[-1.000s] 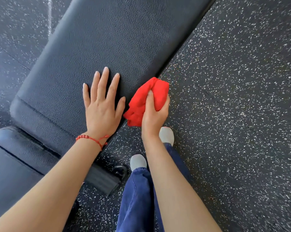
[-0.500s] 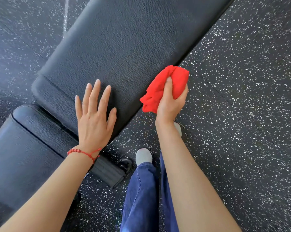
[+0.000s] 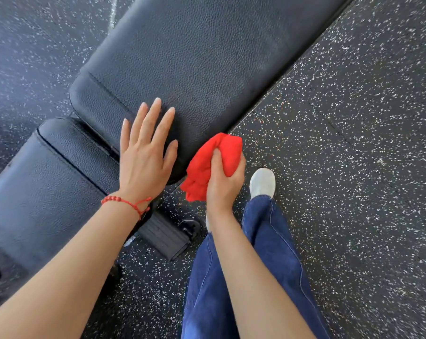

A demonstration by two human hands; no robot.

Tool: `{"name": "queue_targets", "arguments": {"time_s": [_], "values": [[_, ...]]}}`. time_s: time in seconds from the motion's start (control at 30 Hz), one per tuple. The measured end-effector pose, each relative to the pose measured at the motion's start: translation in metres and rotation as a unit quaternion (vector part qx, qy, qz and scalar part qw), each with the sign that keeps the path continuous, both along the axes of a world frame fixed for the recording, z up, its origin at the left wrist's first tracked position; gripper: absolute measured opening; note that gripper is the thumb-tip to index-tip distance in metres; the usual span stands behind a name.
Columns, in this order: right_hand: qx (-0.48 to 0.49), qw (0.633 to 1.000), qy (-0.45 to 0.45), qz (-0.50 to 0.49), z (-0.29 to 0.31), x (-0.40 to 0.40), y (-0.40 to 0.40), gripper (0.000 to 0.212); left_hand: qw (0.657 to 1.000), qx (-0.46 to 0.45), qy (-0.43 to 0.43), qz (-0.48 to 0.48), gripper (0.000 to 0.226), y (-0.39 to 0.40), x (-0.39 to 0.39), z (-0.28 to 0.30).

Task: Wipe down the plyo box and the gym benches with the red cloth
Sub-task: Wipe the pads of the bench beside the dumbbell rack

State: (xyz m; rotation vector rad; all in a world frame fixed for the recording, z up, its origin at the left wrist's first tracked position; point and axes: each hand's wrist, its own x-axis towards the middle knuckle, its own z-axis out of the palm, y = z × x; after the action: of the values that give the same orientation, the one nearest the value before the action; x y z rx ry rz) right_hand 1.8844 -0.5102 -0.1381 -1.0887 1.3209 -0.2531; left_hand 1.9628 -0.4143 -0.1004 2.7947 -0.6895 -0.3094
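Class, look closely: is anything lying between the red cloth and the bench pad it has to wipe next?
Nothing visible. The red cloth, bunched in the right hand, sits right at the bench pad edge. The left hand lies flat on the pad's near corner, covering only that patch.

Left hand (image 3: 146, 155) flat on bench (image 3: 195, 57); right hand (image 3: 223, 183) grips red cloth (image 3: 207, 165), seemingly at its edge

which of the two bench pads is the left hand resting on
The longer back pad, the one running up and away to the top of the view. The left hand lies flat on its near corner; the seat pad sits lower left, untouched.
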Motion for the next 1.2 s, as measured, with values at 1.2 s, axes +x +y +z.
{"name": "queue_targets", "arguments": {"time_s": [1.2], "values": [[-0.019, 0.967, 0.051, 0.25, 0.019, -0.07, 0.067, 0.032, 0.98, 0.009, 0.046, 0.195, 0.051, 0.13, -0.116, 0.015]]}}
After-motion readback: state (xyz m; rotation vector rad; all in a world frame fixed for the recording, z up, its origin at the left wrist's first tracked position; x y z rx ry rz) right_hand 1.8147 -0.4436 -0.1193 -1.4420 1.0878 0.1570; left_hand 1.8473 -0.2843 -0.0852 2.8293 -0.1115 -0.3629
